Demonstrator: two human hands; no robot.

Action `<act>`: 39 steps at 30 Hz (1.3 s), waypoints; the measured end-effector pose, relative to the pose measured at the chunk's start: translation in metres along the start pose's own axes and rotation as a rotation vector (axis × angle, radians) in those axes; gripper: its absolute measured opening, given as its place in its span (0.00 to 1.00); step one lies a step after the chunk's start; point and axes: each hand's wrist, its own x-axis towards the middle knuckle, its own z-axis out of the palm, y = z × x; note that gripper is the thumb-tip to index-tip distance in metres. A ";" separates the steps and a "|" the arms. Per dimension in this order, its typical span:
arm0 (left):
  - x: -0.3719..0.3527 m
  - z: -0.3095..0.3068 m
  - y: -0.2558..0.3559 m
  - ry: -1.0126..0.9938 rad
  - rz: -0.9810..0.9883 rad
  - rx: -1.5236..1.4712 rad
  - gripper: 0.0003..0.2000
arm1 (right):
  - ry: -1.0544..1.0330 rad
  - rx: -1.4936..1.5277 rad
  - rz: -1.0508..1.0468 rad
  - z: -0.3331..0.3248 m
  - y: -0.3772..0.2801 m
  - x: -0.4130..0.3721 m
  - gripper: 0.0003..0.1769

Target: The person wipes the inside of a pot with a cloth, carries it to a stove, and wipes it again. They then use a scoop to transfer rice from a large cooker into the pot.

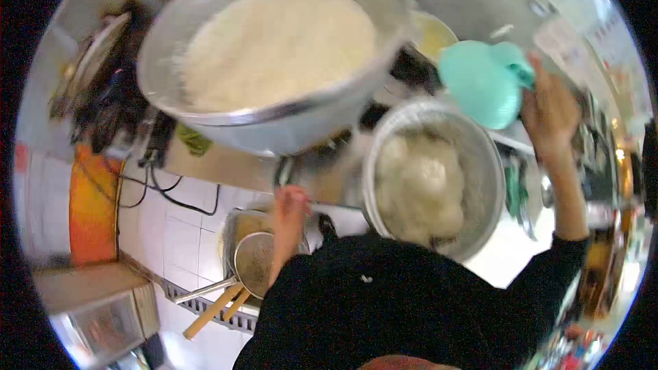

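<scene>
Though blur hides its fingers, the left hand sits at the nine-o'clock rim of the steel pot of white lumps; I cannot tell whether it grips. At the pot's one o'clock, the right hand clasps a teal plastic scoop by its handle. The scoop is probably light, rigid, and slick when wet.

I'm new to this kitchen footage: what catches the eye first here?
A big metal bowl heaped with white grainy food fills the top centre. At upper right the right hand grips a teal scoop next to a pot of white lumps. The left hand reaches up beneath the bowl.
</scene>
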 end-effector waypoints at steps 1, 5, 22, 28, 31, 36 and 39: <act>-0.002 0.008 0.011 -0.102 -0.067 0.012 0.08 | 0.032 0.041 0.031 -0.006 -0.002 0.037 0.28; -0.004 0.025 0.011 -0.468 -0.222 0.107 0.12 | 0.080 0.268 -0.210 0.032 -0.045 0.187 0.18; -0.005 0.058 -0.027 -0.585 0.118 0.179 0.10 | -0.402 0.364 -0.362 0.231 -0.245 0.326 0.08; -0.011 0.062 -0.009 -0.482 0.001 0.069 0.09 | -0.556 0.458 -0.403 0.243 -0.245 0.303 0.11; -0.008 0.063 -0.014 -0.491 0.155 0.139 0.10 | -0.641 0.526 -0.398 0.218 -0.248 0.295 0.11; -0.011 0.064 -0.010 -0.532 0.066 0.202 0.12 | -0.663 0.640 -0.541 0.203 -0.257 0.270 0.14; -0.011 0.064 -0.001 -0.522 0.035 0.228 0.12 | -0.662 0.693 -0.636 0.182 -0.263 0.264 0.13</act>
